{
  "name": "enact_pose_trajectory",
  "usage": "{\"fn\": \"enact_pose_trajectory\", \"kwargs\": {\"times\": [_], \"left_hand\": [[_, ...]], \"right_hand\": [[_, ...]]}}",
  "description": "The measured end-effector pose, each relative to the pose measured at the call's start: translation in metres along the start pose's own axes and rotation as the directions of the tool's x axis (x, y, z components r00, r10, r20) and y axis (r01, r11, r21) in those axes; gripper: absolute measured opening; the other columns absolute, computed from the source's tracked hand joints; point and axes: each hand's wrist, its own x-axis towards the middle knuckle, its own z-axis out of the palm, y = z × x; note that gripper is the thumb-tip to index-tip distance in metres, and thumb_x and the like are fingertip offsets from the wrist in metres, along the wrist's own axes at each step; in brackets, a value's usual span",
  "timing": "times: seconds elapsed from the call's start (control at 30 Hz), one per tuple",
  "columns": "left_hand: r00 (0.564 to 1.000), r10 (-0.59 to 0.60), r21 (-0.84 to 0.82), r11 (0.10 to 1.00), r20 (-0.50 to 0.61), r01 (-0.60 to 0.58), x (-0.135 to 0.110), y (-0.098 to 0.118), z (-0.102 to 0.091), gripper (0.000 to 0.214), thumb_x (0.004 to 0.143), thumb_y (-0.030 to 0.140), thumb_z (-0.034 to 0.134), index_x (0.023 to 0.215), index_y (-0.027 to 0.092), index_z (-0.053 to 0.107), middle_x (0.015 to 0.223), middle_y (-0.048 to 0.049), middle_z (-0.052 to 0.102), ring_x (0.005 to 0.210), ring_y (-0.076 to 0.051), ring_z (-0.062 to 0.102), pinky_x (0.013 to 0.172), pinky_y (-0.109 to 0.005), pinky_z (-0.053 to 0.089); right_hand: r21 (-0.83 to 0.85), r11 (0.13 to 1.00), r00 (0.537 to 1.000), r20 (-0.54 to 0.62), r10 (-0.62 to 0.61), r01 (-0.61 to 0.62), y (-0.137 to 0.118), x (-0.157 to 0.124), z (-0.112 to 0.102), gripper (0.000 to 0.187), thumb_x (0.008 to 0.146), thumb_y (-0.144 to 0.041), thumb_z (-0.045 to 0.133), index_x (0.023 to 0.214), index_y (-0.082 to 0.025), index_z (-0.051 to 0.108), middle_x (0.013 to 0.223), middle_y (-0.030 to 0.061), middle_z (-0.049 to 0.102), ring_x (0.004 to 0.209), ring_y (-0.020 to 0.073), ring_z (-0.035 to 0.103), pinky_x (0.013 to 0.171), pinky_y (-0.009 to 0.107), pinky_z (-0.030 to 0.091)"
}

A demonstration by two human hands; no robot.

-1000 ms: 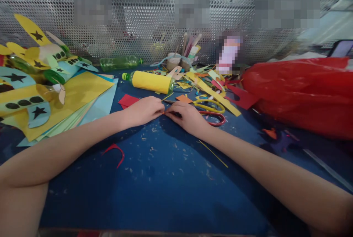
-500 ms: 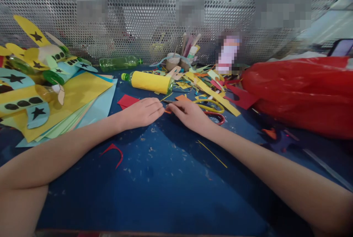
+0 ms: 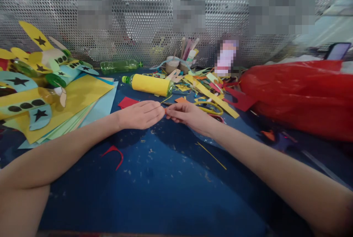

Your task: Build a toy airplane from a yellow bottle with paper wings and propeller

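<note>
A small orange piece of paper (image 3: 166,111) shows between my two hands, mostly covered by fingers. My left hand (image 3: 142,115) has its fingers pressed together around one side of it, back of the hand upward. With thumb and fingertips, my right hand (image 3: 187,115) pinches the other side. Just beyond the right hand lie scissors with a yellow handle (image 3: 220,110) and a red handle (image 3: 217,118), partly hidden. A red paper piece (image 3: 128,102) lies behind my left hand, and an orange paper scrap (image 3: 182,100) lies behind my right.
A bottle wrapped in yellow paper (image 3: 151,84) lies ahead, before a green bottle (image 3: 120,66). Paper sheets (image 3: 91,90) and decorated bottle planes (image 3: 33,103) fill the left. Paper scraps (image 3: 205,92) and a red plastic bag (image 3: 300,97) occupy the right. A red offcut (image 3: 120,156) lies nearer.
My right hand has turned slightly and drawn its fingers together at the orange paper. My left hand has flattened a little. The view has shifted slightly.
</note>
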Motion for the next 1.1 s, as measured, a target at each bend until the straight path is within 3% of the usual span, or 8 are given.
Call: {"fn": "enact_pose_trajectory", "kwargs": {"times": [0.17, 0.27, 0.33, 0.4, 0.53, 0.63, 0.93, 1.1], "left_hand": [[0.955, -0.196, -0.135, 0.976, -0.222, 0.169, 0.007, 0.000, 0.005, 0.017, 0.095, 0.022, 0.047, 0.102, 0.021, 0.063, 0.100, -0.0070, 0.067, 0.100, -0.018, 0.060, 0.092, -0.038, 0.050], [0.755, -0.569, -0.436, 0.799, -0.326, 0.415, 0.014, 0.002, 0.009, 0.024, 0.086, 0.035, 0.063, 0.103, 0.018, 0.063, 0.101, -0.0080, 0.068, 0.096, -0.017, 0.061, 0.090, -0.037, 0.050], [0.643, -0.744, -0.692, 0.561, -0.182, 0.454, 0.017, 0.004, 0.012, 0.033, 0.082, 0.041, 0.067, 0.103, 0.015, 0.064, 0.100, -0.0093, 0.070, 0.092, -0.017, 0.064, 0.086, -0.035, 0.052], [0.597, -0.802, -0.832, 0.327, 0.005, 0.447, 0.019, 0.005, 0.015, 0.034, 0.080, 0.043, 0.067, 0.098, 0.014, 0.067, 0.096, -0.0089, 0.072, 0.087, -0.017, 0.066, 0.081, -0.034, 0.054], [0.503, -0.851, -0.924, 0.059, 0.151, 0.379, 0.021, 0.009, 0.021, 0.029, 0.073, 0.043, 0.073, 0.085, 0.017, 0.073, 0.082, -0.0047, 0.074, 0.076, -0.016, 0.067, 0.078, -0.034, 0.054], [0.472, -0.864, -0.940, -0.005, 0.176, 0.341, 0.022, 0.012, 0.022, 0.027, 0.070, 0.041, 0.077, 0.083, 0.017, 0.074, 0.080, -0.0044, 0.075, 0.075, -0.016, 0.067, 0.079, -0.034, 0.054], [0.393, -0.911, -0.912, 0.054, 0.122, 0.408, 0.024, 0.020, 0.012, 0.024, 0.070, 0.039, 0.077, 0.081, 0.017, 0.076, 0.078, -0.0038, 0.074, 0.072, -0.016, 0.064, 0.072, -0.030, 0.052], [0.390, -0.900, -0.957, -0.085, 0.193, 0.277, 0.026, 0.023, 0.014, 0.023, 0.067, 0.037, 0.080, 0.082, 0.019, 0.077, 0.081, -0.0032, 0.075, 0.073, -0.013, 0.063, 0.075, -0.027, 0.050]], "right_hand": [[-0.099, 0.985, 0.984, -0.092, -0.153, 0.143, 0.003, 0.000, 0.002, 0.032, 0.072, -0.048, 0.071, 0.074, -0.017, 0.066, 0.068, 0.0007, 0.064, 0.055, 0.0091, 0.047, 0.055, 0.026, 0.041], [-0.105, 0.974, 0.964, -0.157, -0.215, 0.201, 0.002, -0.001, 0.003, 0.028, 0.076, -0.046, 0.069, 0.077, -0.017, 0.066, 0.070, 0.0014, 0.065, 0.056, 0.0097, 0.047, 0.055, 0.026, 0.040], [-0.089, 0.971, 0.955, -0.181, -0.234, 0.221, 0.002, -0.001, 0.003, 0.027, 0.077, -0.044, 0.068, 0.080, -0.018, 0.066, 0.072, 0.0016, 0.065, 0.057, 0.0098, 0.047, 0.055, 0.026, 0.040], [-0.077, 0.970, 0.952, -0.187, -0.242, 0.232, 0.003, -0.001, 0.004, 0.026, 0.077, -0.043, 0.068, 0.080, -0.017, 0.066, 0.072, 0.0014, 0.065, 0.057, 0.0095, 0.046, 0.055, 0.025, 0.039], [-0.104, 0.965, 0.948, -0.186, -0.258, 0.242, 0.006, -0.001, 0.004, 0.027, 0.079, -0.043, 0.066, 0.080, -0.017, 0.066, 0.072, 0.0014, 0.065, 0.058, 0.0095, 0.046, 0.055, 0.025, 0.039], [-0.124, 0.963, 0.949, -0.180, -0.258, 0.239, 0.005, -0.002, 0.005, 0.026, 0.079, -0.043, 0.066, 0.081, -0.017, 0.066, 0.072, 0.0014, 0.065, 0.058, 0.0097, 0.047, 0.057, 0.026, 0.041], [-0.263, 0.934, 0.939, -0.181, -0.293, 0.241, 0.000, -0.006, 0.009, 0.018, 0.079, -0.034, 0.064, 0.085, -0.017, 0.068, 0.069, -0.0005, 0.062, 0.057, 0.0101, 0.051, 0.057, 0.026, 0.043], [-0.289, 0.921, 0.927, -0.192, -0.323, 0.262, -0.001, -0.007, 0.010, 0.019, 0.079, -0.033, 0.064, 0.084, -0.016, 0.069, 0.070, 0.0001, 0.062, 0.059, 0.0101, 0.051, 0.057, 0.025, 0.042]]}}
